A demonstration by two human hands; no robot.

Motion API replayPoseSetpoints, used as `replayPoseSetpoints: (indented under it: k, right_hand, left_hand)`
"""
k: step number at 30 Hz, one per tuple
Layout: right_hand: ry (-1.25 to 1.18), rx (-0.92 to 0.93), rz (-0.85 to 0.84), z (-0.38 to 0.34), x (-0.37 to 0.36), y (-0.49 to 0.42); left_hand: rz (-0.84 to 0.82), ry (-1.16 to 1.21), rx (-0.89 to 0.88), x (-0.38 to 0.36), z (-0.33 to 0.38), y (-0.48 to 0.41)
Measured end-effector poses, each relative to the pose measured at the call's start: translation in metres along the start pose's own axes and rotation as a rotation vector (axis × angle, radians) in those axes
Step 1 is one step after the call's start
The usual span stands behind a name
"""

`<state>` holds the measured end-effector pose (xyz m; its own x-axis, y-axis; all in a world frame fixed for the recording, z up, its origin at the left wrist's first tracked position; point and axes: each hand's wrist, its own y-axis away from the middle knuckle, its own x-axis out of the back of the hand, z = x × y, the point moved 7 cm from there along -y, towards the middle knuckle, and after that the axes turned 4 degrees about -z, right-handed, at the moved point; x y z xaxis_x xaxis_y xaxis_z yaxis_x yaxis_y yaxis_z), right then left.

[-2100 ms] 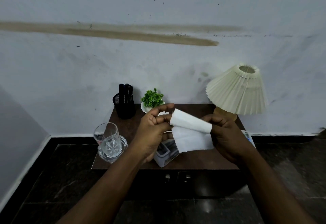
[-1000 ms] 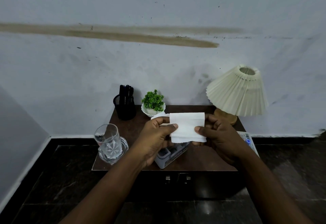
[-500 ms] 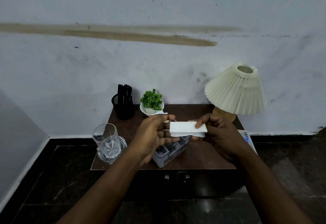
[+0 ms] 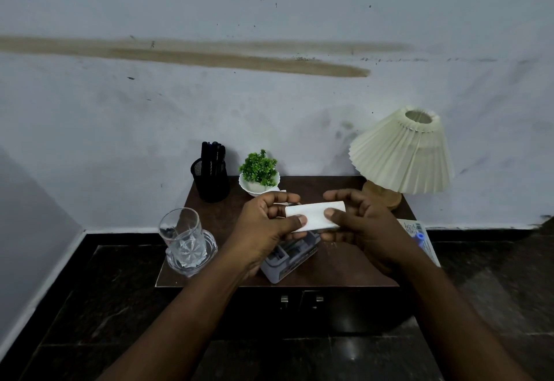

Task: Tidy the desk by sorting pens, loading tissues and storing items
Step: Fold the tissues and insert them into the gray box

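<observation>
A white tissue (image 4: 314, 215), folded into a narrow strip, is held above the small brown desk (image 4: 344, 263). My left hand (image 4: 263, 227) pinches its left end and my right hand (image 4: 362, 224) pinches its right end, thumbs on top. Directly below the hands lies a grey tissue holder (image 4: 287, 260), partly hidden by my left hand. A black mesh pen cup (image 4: 211, 181) with several dark pens stands at the desk's back left.
A glass tumbler (image 4: 183, 236) on a glass coaster sits at the front left corner. A small green plant in a white pot (image 4: 259, 175) stands at the back. A pleated cream lamp (image 4: 401, 153) fills the back right. A printed packet (image 4: 418, 238) overhangs the right edge.
The tissue was folded over from a loose open sheet into a narrow strip, and both hands lowered it slightly toward the grey holder.
</observation>
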<state>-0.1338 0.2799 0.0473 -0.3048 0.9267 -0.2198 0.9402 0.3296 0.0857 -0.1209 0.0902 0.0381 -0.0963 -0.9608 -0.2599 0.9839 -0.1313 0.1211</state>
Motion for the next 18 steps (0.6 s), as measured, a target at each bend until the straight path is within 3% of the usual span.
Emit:
replayPoseSetpoints:
  k: [5, 11, 14, 18]
  right_hand:
    - [0.144, 0.15, 0.042, -0.008, -0.002, -0.005]
    - [-0.084, 0.107, -0.007, -0.001, -0.023, -0.012]
    - [0.129, 0.181, 0.018, -0.006, -0.028, -0.014]
    - [0.69, 0.352, 0.075, -0.021, -0.041, -0.013]
  left_hand:
    - [-0.006, -0.185, -0.062, 0.004, 0.005, 0.002]
    - [0.079, -0.048, -0.112, 0.02, 0.011, 0.004]
    - [0.082, -0.158, -0.147, 0.026, 0.017, 0.007]
    - [0.08, -0.565, -0.233, 0.027, 0.024, 0.014]
